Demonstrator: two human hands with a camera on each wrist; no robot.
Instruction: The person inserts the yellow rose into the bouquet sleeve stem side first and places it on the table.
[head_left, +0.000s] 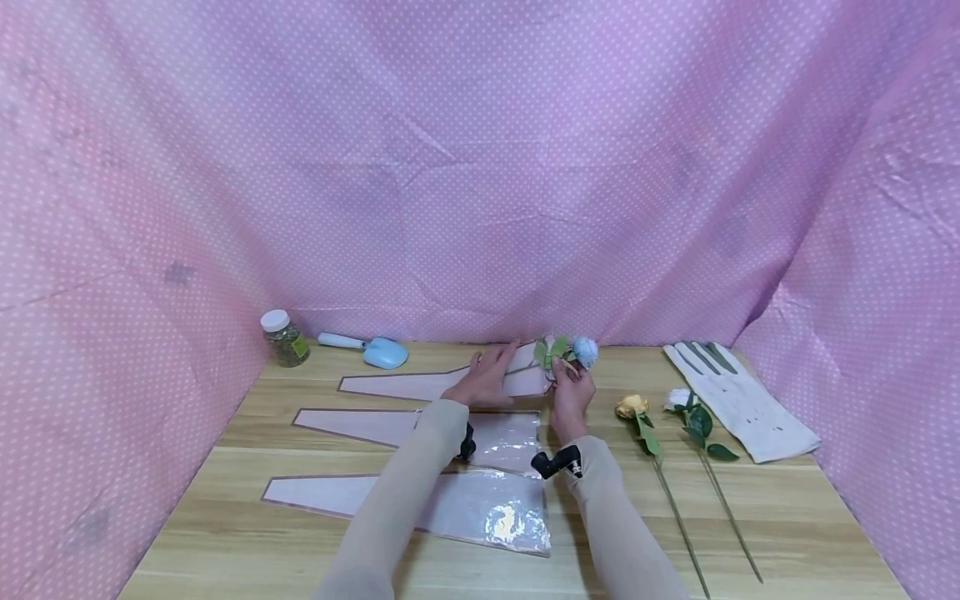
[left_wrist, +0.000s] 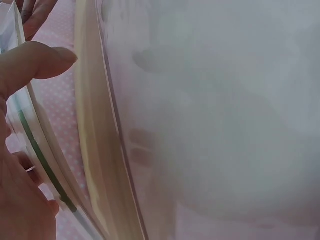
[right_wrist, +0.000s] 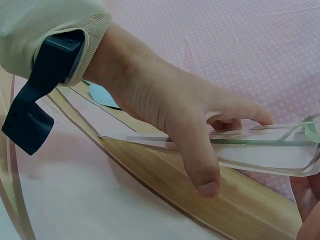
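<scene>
At the back of the table my left hand (head_left: 483, 379) grips a clear tapered flower sleeve (head_left: 525, 383), thumb on the near side and fingers on the far side. A green stem (right_wrist: 260, 142) runs inside the sleeve. Its light blue rose (head_left: 585, 351) and leaves (head_left: 551, 350) stick out at the wide right end. My right hand (head_left: 572, 398) pinches the sleeve's mouth just below the bloom. In the right wrist view the left hand (right_wrist: 185, 110) spans the sleeve, while right-hand fingers (right_wrist: 307, 200) show at the edge.
Two more flat sleeves (head_left: 495, 437) (head_left: 487, 508) lie in front, beneath the forearms. To the right are a yellow rose (head_left: 633, 407), a white rose (head_left: 680, 399) and white gloves (head_left: 738, 404). A lidded jar (head_left: 287, 340) and a blue trowel (head_left: 385, 352) stand and lie at back left.
</scene>
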